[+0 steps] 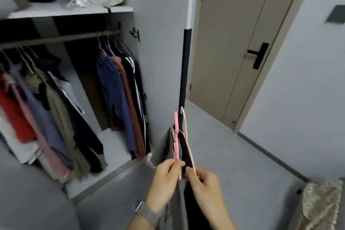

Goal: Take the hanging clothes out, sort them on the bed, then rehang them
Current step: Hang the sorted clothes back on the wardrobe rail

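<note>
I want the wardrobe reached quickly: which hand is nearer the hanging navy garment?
Left. The left hand is on the wardrobe side, below-right of the navy garment; the right hand is farther right.

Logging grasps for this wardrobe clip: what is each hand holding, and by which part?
Left hand pinches the bright pink hanger at its lower end; right hand pinches the pale pink hanger likewise. Grey and dark garments hang from them.
</note>
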Available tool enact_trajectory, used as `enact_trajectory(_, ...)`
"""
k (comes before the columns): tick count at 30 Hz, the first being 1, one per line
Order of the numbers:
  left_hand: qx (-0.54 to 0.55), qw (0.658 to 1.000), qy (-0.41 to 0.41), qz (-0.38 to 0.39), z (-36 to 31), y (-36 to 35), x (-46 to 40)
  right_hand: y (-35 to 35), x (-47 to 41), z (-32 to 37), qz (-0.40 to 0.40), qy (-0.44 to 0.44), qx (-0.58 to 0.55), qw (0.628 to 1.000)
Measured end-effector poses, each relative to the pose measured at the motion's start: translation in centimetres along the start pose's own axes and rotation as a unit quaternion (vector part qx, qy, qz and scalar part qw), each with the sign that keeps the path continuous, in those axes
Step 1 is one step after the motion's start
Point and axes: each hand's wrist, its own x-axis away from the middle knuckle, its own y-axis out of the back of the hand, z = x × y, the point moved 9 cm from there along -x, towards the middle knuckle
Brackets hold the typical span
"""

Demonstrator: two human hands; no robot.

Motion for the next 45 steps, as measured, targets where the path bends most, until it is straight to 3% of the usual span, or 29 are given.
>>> enact_trajectory(4, 0.044, 0.996, 0.031, -0.071, 1.3, 5.8, -1.9, -5.0, -3.1, 1.8, 0.070, 0.038, 0.034, 0.996)
enact_trajectory(10, 0.091, 0.970, 0.001, -0.227, 0.7, 16.8, -7.0, -13.9, -9.9, 6.0, 0.141, 0.117, 0.102, 0.978)
enact_trajectory(17, 0.131, 0.966, 0.008, -0.221, -0.8, 25.5, -16.0, -23.2, -18.6, 8.9, 0.161, 0.089, 0.055, 0.981)
enact_trajectory(24, 0.170, 0.965, 0.026, -0.198, -3.8, 30.7, -24.2, -28.0, -26.2, 12.9, 0.157, 0.063, -0.003, 0.986)
enact_trajectory(36, 0.127, 0.920, 0.005, -0.372, -10.2, 44.8, -40.5, -35.7, -42.4, 20.3, 0.258, 0.100, -0.040, 0.960)
enact_trajectory(40, 0.108, 0.899, 0.011, -0.424, -11.2, 50.5, -44.5, -38.0, -45.2, 21.4, 0.307, 0.093, -0.052, 0.946)
enact_trajectory(45, 0.057, 0.875, 0.020, -0.481, -11.0, 57.2, -48.3, -39.0, -47.1, 21.4, 0.311, 0.095, -0.044, 0.945)
